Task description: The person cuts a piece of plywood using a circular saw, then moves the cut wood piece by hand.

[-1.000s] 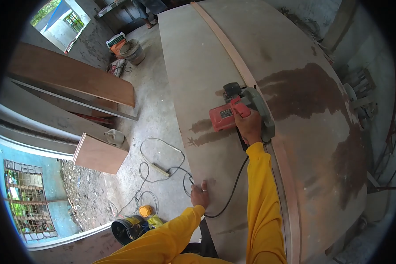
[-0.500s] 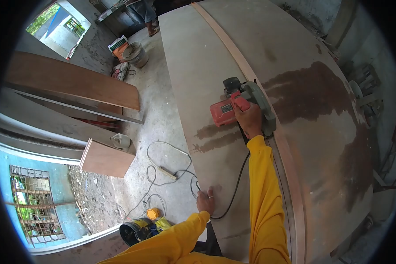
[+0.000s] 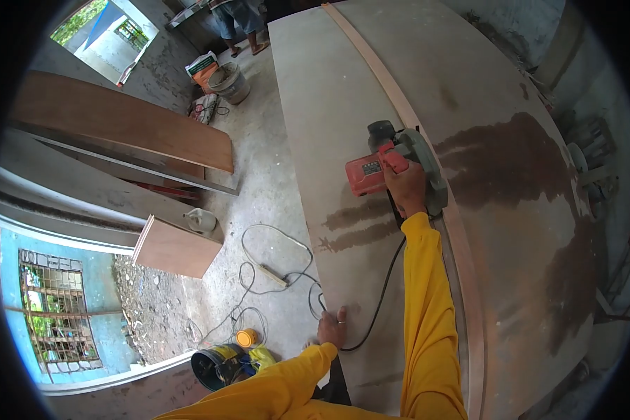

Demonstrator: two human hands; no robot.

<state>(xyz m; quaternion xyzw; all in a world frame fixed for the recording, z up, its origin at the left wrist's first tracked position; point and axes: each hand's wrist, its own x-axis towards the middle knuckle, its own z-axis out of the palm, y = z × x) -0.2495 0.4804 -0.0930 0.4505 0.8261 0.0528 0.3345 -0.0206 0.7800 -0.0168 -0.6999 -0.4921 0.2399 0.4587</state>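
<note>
My right hand (image 3: 407, 187) is wrapped round the handle of a red and grey circular saw (image 3: 368, 173). The saw sits on a large plywood sheet (image 3: 315, 91), its side right along a long, narrow wooden strip (image 3: 378, 68). A black power cord (image 3: 387, 280) runs back from the saw toward the sheet's near left edge. At that edge rests my left hand (image 3: 332, 329), fingers stretched out over the wood, a ring on one of them. Dark wet-looking stains (image 3: 504, 161) spread over the sheet on both sides of the saw.
An extension cord (image 3: 276, 276) lies looped on the concrete floor. Left of it lean wooden panels (image 3: 119, 115) and a smaller board (image 3: 178, 246). A black bucket (image 3: 213, 367) stands near my left arm. Farther off are a grey bucket (image 3: 229, 84) and a person's legs (image 3: 238, 24).
The saw in my right hand has slid slightly forward along the strip. My left hand stays at the sheet's edge. The view has shifted a little, and more of the far person's legs shows.
</note>
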